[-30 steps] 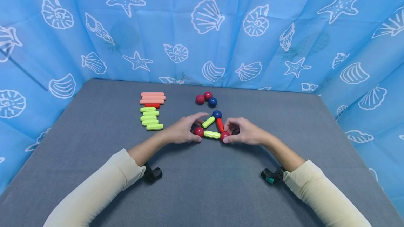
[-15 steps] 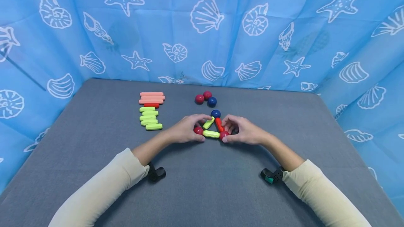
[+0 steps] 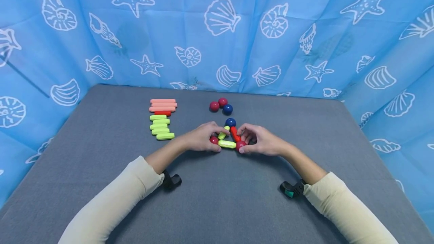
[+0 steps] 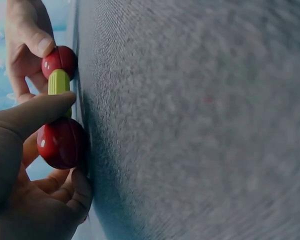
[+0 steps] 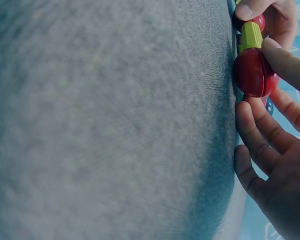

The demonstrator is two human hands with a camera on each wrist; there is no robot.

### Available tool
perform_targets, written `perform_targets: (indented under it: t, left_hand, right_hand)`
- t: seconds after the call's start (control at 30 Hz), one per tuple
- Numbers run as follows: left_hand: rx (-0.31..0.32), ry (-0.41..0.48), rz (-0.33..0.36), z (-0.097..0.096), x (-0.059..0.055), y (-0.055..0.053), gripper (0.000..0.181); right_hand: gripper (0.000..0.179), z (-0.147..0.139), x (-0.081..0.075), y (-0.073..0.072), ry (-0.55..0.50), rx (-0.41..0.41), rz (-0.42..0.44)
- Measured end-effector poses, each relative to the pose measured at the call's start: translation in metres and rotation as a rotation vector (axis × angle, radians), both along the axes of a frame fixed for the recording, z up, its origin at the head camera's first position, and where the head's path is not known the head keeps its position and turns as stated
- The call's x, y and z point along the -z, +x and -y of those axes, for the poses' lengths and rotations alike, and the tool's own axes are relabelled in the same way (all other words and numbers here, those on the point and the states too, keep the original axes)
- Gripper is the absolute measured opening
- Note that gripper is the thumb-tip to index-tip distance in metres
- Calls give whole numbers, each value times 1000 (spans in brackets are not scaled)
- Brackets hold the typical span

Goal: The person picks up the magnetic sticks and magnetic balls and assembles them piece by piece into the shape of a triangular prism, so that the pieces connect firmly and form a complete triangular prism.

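In the head view a triangle of balls and rods lies on the table. A blue ball forms its far corner. My left hand curls round the left red ball, which it partly hides; its index finger reaches over the left yellow-green rod. My right hand grips the right red ball, with fingers beside the red rod. Another yellow-green rod joins both red balls. The left wrist view shows my left thumb against the near red ball.
Left of the triangle lie several loose yellow-green rods, a short red rod and salmon rods. Behind it sit two red balls and a blue ball. A blue shell-patterned curtain hangs behind the grey table.
My left hand has shifted slightly right, its index finger now over the left yellow-green rod. That rod has turned, and the far blue ball has moved a little left. My right hand stays nearly still.
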State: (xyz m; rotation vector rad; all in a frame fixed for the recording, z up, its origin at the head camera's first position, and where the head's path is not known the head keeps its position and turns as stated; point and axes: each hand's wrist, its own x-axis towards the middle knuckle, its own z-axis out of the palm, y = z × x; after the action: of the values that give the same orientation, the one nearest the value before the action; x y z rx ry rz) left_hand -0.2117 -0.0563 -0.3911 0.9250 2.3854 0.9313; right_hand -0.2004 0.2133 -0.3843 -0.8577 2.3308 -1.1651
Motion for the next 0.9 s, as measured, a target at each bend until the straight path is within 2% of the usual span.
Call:
perform_targets:
  t: [0.43,0.57,0.73,0.9]
  left_hand:
    - [2,-45,-73,-3,-2,6,54]
    - [-7,-33,-62,-2,-1,6,58]
    - [8,3,-42,5,0,4,64]
    - [21,19,-25,13,-2,2,63]
  right_hand:
    - [45,-1,0,-1,4,4,-5]
    - [45,0,0,-1,1,1,-2]
    - [46,0,-1,0,11,11,16]
    - [46,0,-1,0,16,8,15]
